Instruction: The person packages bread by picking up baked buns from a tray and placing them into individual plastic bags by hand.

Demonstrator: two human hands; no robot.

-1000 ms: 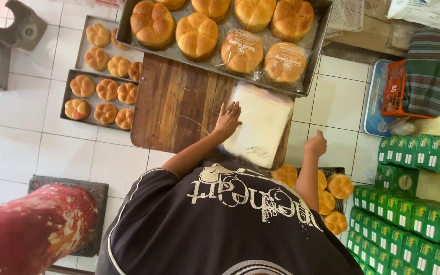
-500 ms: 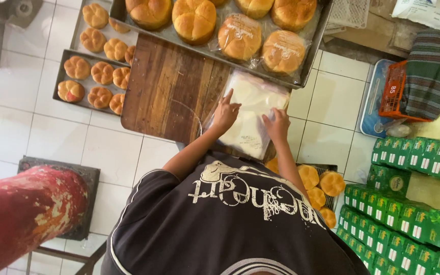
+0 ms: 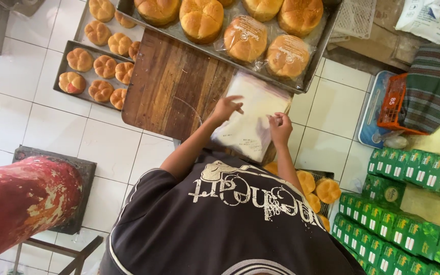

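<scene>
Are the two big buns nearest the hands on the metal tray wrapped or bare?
Wrapped: clear plastic glints over both wrapped buns; the bare buns beside them show none.

1. Head view: a single camera set high above a person in a dark shirt [image 3: 220, 219], looking steeply down.
2. It faces the white tiled floor [image 3: 36, 117], wooden board [image 3: 174, 84] and bread tray [image 3: 311, 61].
3. Range is moderate; no second view shares the scene.

Both hands [image 3: 226, 108] [image 3: 280, 126] on clear bags [image 3: 250, 119] (stacked) — wooden board [image 3: 176, 84] beneath
</scene>
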